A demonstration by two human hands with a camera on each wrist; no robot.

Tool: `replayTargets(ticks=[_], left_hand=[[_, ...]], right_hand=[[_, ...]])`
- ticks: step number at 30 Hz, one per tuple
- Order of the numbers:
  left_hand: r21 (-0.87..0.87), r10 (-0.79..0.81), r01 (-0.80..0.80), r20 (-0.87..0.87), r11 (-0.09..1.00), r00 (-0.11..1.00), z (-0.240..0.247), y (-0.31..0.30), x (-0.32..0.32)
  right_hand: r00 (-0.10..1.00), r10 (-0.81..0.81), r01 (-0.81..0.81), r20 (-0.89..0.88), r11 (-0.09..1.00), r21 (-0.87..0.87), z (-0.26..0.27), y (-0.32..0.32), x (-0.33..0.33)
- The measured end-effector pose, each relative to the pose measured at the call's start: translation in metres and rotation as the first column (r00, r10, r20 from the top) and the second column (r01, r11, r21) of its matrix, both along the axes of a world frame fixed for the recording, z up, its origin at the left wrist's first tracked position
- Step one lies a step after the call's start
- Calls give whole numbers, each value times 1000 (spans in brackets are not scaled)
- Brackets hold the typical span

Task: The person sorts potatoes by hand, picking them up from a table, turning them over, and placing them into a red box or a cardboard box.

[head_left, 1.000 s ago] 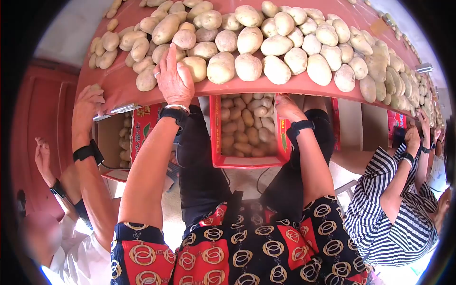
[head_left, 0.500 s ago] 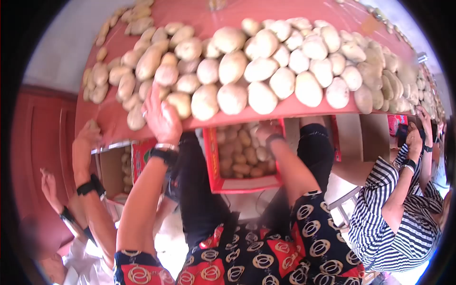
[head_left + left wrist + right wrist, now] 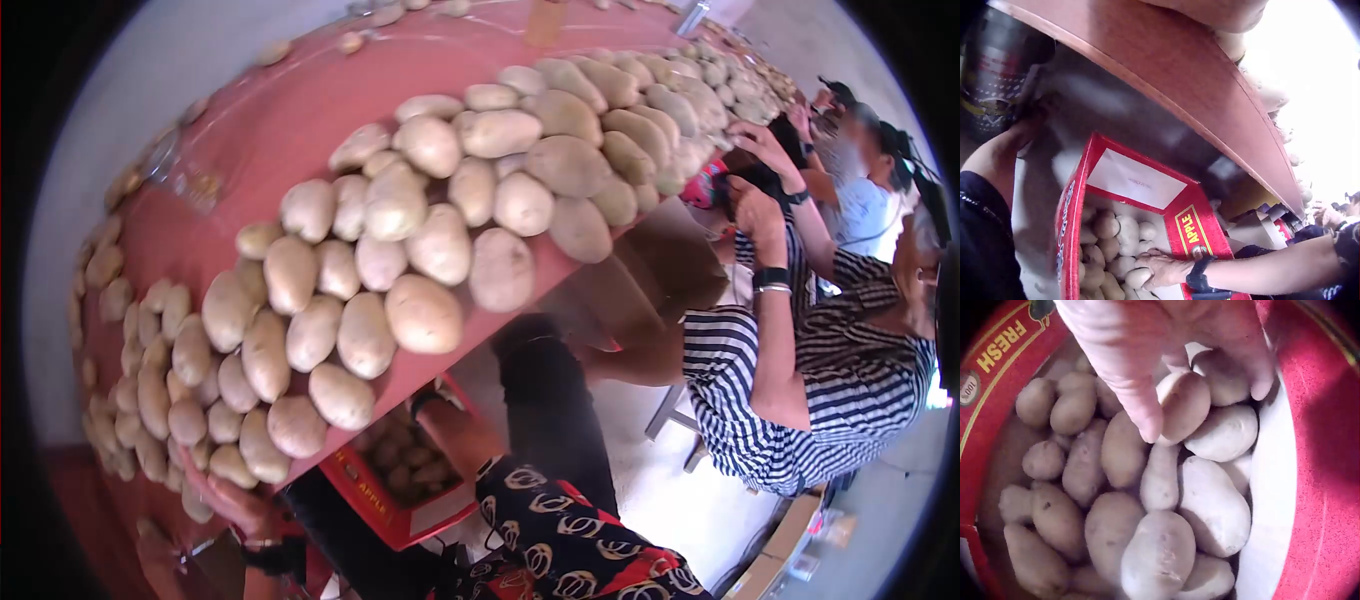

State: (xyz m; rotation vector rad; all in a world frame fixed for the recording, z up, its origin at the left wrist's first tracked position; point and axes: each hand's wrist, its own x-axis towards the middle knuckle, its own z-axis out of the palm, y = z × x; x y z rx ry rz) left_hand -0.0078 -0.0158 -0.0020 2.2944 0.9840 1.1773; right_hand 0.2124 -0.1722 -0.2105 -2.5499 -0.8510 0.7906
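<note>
Many potatoes (image 3: 425, 315) lie in a broad heap along the red table (image 3: 260, 130). At its near edge the left hand (image 3: 228, 503) rests beside the potatoes, fingers extended, blurred; only part of this hand (image 3: 1222, 9) shows at the top of the left wrist view. Below the edge, a red box (image 3: 1079, 194) holds more potatoes (image 3: 1161, 555). Inside it is the right hand (image 3: 1166, 270), mostly hidden in the head view. From close up, the right hand (image 3: 1166, 344) has thumb and fingers around a potato (image 3: 1184, 407), with another darker one beneath the fingers.
A person in a striped shirt (image 3: 790, 400) sits at the right, hands by the table edge. An open cardboard box (image 3: 670, 260) stands between. Another person's hand (image 3: 155, 550) is at the lower left. Beyond the heap, a glass (image 3: 160, 155) stands on the table.
The head view has swung right and tilted. My right hand has gone from the box's right side down into the potatoes inside. The left hand still lies by the potatoes at the table edge.
</note>
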Motion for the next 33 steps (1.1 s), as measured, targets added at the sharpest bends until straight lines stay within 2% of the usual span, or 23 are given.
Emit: replayTargets(ticks=[3,7,9,10,11,12,14,16,18,19,20,21,22,24,25,26,28,29,30,32,33], left_hand=[[4,-24,24,-29,1000,999,8,-3,3],[-5,-38,38,-11,999,999,6,0,2],[-4,-47,47,-45,999,998,13,-2,4],[-128,-107,126,145,984,984,15,-5,6],[-125,-138,153,124,980,983,13,-6,10],[-115,-165,177,104,978,981,14,-6,12],[-76,-182,189,96,979,979,16,-5,9],[-18,-47,47,-1,999,999,14,-8,5],[64,-12,14,-30,998,999,6,-1,-2],[101,14,-6,-75,995,997,6,1,-4],[134,42,-26,-118,991,992,5,2,-5],[136,37,-26,-82,990,996,-1,5,-5],[167,68,-48,-112,985,991,-4,8,-7],[244,96,-60,-137,968,986,-5,9,-6],[222,115,-82,-141,972,983,-8,10,-7],[197,119,-92,-133,976,984,-5,7,-5],[178,112,-87,-135,980,985,-5,9,-5],[156,94,-76,-107,985,990,-1,4,-3],[155,98,-82,-98,984,990,1,3,-1],[142,86,-70,-114,987,990,-3,6,-4],[123,85,-70,-120,990,989,-7,10,-5]], right_hand=[[992,116,-119,-45,991,-58,2,-2,-20],[945,305,-318,-117,941,-117,2,-123,-83],[916,368,-393,-158,903,-173,6,-128,-90],[901,393,-426,-184,882,-203,10,-130,-88],[884,421,-461,-202,857,-229,16,-128,-77],[865,452,-498,-219,830,-251,17,8,-33],[813,520,-580,-262,765,-280,21,1,-35],[751,531,-607,-392,789,-93,29,3,-51],[643,460,-390,-613,885,255,50,-12,-66],[650,468,-396,-599,881,259,74,-15,-69],[540,525,-439,-658,843,313,107,-17,-71],[420,572,-472,-704,801,369,137,-20,-73],[425,583,-481,-692,794,373,158,-23,-78],[284,662,-207,-693,748,630,195,-32,-85],[194,699,-60,-688,709,703,212,-39,-86],[119,702,36,-702,703,710,226,-46,-86],[-90,711,332,-697,681,653,257,-67,-85],[-193,754,422,-629,642,640,250,-73,-85],[-178,778,542,-602,588,600,252,-82,-89],[-277,794,669,-542,564,484,248,-92,-92],[-308,831,697,-463,528,485,246,-96,-90]])
